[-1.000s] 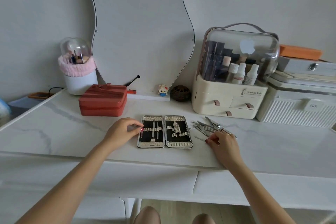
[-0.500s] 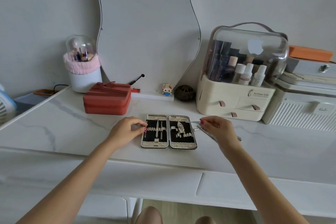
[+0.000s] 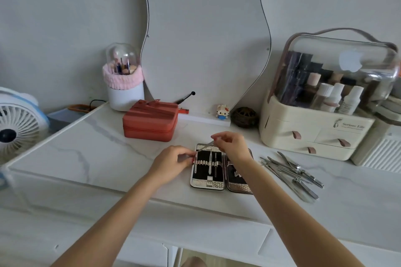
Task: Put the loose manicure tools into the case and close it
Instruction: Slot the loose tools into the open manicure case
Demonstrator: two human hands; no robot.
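Case [image 3: 207, 183] lies open and flat on the table [image 3: 97, 158], near edge, both halves up. The left half holds about three slim tools under its strap; the right half is mostly hidden by your right wrist, so I cannot tell what sits in it.

Your right hand [image 3: 233, 147] is above the far end of the left half, fingers narrowed in a pinch on one thin tool [image 3: 206, 146] — it slants down toward the left. Your left hand [image 3: 173, 162] is at the left edge of the case, fingertips pinched near the strap and the tool's low end; whether it grips the strap or the tool tip, cannot tell.

Pile [image 3: 290, 172] of loose tools lies on the table just right of the case — many pieces, none in hand.

Judgement: early stage. One tool is going in now, most loops look unfilled, the pile is all left to load, and the case is not yet closed.
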